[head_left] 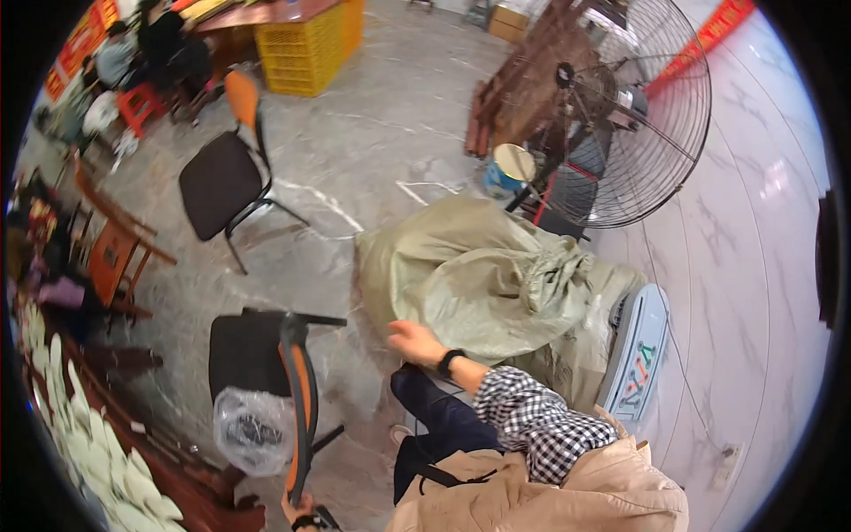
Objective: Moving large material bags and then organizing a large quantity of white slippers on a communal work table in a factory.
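Observation:
At the bottom edge, my left hand [300,512] grips the end of the orange-and-black backrest of a chair [304,399]. A clear plastic bag [254,432] with something dark and coiled inside lies on that chair's black seat. My right hand [418,344], with a black band at the wrist and a checkered sleeve, is held out with nothing in it and its fingers loosely stretched. Just beyond it sits a large pale green woven sack [461,275], bunched at its right end. Whether the hand touches the sack I cannot tell.
A big wire-caged floor fan [612,97] stands beyond the sack, near a blue bucket [507,173]. A light blue flat case [638,355] leans by the right wall. Another black chair [222,184] and a wooden chair [115,257] stand left. People sit far left by a yellow crate [301,53].

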Demonstrator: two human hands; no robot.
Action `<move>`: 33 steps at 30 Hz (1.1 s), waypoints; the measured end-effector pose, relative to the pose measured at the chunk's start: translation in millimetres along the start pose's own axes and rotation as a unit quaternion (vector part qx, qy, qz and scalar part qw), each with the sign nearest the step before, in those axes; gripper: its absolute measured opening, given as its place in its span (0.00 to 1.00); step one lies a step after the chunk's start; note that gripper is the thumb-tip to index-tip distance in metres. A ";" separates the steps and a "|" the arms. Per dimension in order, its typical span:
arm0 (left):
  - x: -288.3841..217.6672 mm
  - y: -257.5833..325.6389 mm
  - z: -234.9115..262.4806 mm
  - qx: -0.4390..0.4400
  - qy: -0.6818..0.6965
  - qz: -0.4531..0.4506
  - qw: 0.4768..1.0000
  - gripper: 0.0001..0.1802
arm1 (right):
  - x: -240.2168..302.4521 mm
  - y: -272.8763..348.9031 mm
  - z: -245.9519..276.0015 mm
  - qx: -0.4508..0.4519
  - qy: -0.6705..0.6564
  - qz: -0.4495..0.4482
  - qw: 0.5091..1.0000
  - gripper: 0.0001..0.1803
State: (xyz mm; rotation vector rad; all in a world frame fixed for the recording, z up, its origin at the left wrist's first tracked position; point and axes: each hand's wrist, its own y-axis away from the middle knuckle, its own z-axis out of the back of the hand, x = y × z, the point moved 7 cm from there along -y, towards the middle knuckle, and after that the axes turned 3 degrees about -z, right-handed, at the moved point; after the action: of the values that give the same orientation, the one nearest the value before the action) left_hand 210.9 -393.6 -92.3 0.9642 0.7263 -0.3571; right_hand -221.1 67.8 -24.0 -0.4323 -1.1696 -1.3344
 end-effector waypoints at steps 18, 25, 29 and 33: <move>-356.3 -10.0 -136.3 -0.082 -0.070 0.079 0.991 0.29 | -390.7 48.4 322.9 -0.174 0.118 -0.522 0.826 0.70; -454.9 13.3 -260.9 0.087 -0.382 -0.323 0.861 0.33 | -392.0 187.8 225.1 -0.168 0.153 -0.453 0.862 0.16; -472.7 30.6 -274.0 0.098 -0.423 -0.347 0.831 0.31 | -264.4 172.9 211.8 -0.366 -0.404 -0.366 0.754 0.19; -519.8 19.0 -281.9 0.108 -0.357 -0.399 0.838 0.26 | -228.1 157.1 219.9 -0.368 -0.578 -0.312 0.658 0.22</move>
State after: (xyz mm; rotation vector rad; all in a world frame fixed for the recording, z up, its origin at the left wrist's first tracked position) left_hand -261.4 -164.8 180.8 0.6041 0.3541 -1.4800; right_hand -127.2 406.0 -67.1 -1.8123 -1.8412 -2.2437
